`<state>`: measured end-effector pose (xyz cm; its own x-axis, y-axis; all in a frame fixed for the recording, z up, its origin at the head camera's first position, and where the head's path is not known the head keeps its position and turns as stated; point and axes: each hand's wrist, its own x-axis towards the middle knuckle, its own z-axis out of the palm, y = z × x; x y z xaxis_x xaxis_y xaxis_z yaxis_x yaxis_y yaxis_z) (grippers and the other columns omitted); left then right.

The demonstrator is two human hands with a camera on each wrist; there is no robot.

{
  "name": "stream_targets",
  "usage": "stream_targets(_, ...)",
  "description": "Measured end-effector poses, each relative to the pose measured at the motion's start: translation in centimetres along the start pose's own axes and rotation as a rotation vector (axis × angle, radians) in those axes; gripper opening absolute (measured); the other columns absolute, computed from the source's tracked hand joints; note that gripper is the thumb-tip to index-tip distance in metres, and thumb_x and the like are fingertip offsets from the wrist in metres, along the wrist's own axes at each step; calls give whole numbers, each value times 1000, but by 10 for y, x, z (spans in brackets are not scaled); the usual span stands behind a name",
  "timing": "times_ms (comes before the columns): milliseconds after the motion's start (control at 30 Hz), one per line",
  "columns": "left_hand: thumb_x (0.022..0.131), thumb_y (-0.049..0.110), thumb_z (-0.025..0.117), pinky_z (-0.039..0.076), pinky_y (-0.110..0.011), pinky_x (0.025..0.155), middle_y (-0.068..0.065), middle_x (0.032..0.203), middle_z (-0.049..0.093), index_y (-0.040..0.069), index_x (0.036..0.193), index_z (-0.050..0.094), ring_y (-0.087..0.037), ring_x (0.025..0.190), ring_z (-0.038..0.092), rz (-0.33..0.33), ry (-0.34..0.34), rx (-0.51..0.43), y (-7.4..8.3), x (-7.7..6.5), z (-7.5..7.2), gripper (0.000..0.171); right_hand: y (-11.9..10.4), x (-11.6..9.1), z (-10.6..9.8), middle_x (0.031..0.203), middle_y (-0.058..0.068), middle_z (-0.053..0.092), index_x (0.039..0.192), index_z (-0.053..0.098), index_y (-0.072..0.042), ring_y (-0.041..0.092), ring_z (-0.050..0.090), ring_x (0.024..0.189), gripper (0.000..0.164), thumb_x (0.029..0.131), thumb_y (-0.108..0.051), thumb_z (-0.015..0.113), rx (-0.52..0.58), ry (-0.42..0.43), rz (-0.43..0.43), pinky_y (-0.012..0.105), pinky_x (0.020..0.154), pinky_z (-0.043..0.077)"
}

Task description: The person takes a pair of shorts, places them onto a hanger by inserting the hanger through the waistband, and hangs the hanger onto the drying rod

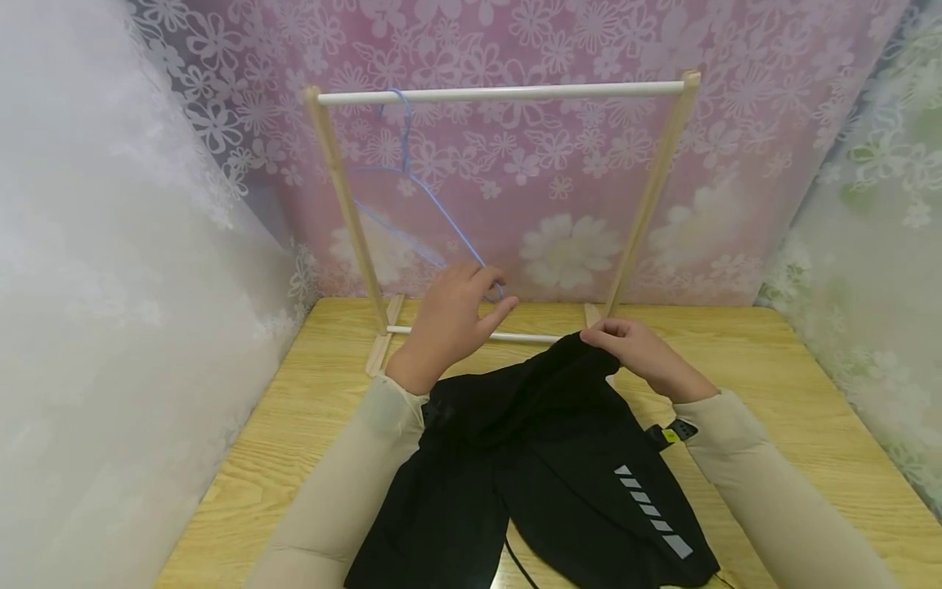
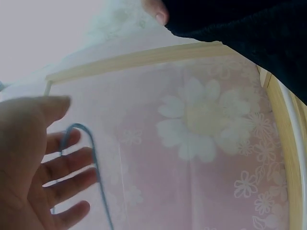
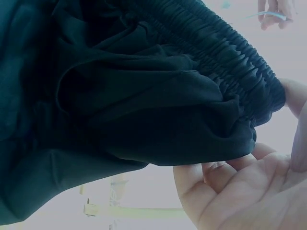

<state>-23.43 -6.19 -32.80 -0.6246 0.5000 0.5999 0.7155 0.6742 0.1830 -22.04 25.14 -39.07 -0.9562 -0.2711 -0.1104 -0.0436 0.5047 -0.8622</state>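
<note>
Black shorts (image 1: 581, 474) with a gathered elastic waistband (image 3: 230, 52) and a row of silver-grey stripes on one leg hang down toward me. My right hand (image 1: 648, 352) pinches the waistband at its upper right corner, thumb on one side and fingers on the other. A blue wire hanger (image 1: 452, 219) hangs by its hook from the rack's top bar. At the hanger's lower right end is my left hand (image 1: 452, 315), thumb apart from the loosely bent fingers. In the left wrist view the hanger's rounded end (image 2: 79, 125) passes across those fingers. Part of the hanger is hidden behind the hand.
The rack has a white top bar (image 1: 508, 92), wooden side posts (image 1: 651, 196) and a low white bar (image 1: 526, 337). It stands at the back of a wood-grain table (image 1: 736, 352), before a pink flowered backdrop (image 1: 736, 164). A dark cord (image 1: 518, 560) shows below the shorts.
</note>
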Motion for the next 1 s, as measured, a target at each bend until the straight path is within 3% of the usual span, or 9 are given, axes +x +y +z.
stream_targets(133, 107, 33, 59, 52, -35, 85, -1, 103, 69, 13, 113, 71, -18, 95, 65, -19, 49, -61, 0, -2, -1, 25, 1, 1, 1, 138, 16, 57, 123, 68, -4, 33, 52, 124, 49, 105, -48, 58, 3, 0, -3, 44, 94, 44)
stream_targets(367, 108, 25, 56, 54, -38, 86, -6, 110, 71, 8, 118, 70, -22, 99, 66, -11, 205, -153, 2, -6, -6, 24, 1, 1, 1, 139, 16, 56, 125, 67, -4, 33, 52, 123, 50, 104, -49, 58, 2, 3, 3, 42, 92, 45)
stream_targets(500, 108, 23, 56, 54, -39, 87, -9, 114, 71, 5, 121, 68, -23, 98, 66, 25, 292, -209, 2, -11, -9, 26, 2, 0, 2, 142, 18, 54, 126, 66, -4, 38, 50, 130, 51, 104, -49, 58, 13, 21, 10, 53, 101, 44)
stream_targets(633, 107, 18, 57, 53, -42, 86, -11, 114, 69, 1, 123, 65, -25, 95, 63, 54, 350, -263, 1, -20, -14, 25, 1, 1, 5, 143, 19, 53, 123, 65, -3, 40, 45, 136, 51, 104, -50, 58, 33, 44, 13, 62, 110, 35)
stream_targets(800, 104, 13, 56, 52, -40, 92, -12, 116, 67, -1, 128, 56, -26, 99, 61, 73, 393, -382, 1, -34, -23, 28, -1, 3, 7, 137, 18, 55, 120, 65, -3, 38, 46, 135, 52, 103, -51, 60, 43, 50, 8, 60, 110, 35)
stream_targets(1000, 108, 12, 41, 51, -39, 95, -22, 110, 62, -11, 132, 42, -34, 100, 64, 184, 504, -572, 0, -46, -32, 33, -3, 6, 7, 137, 16, 55, 122, 65, -4, 36, 47, 133, 51, 104, -51, 59, 40, 40, -6, 56, 107, 37)
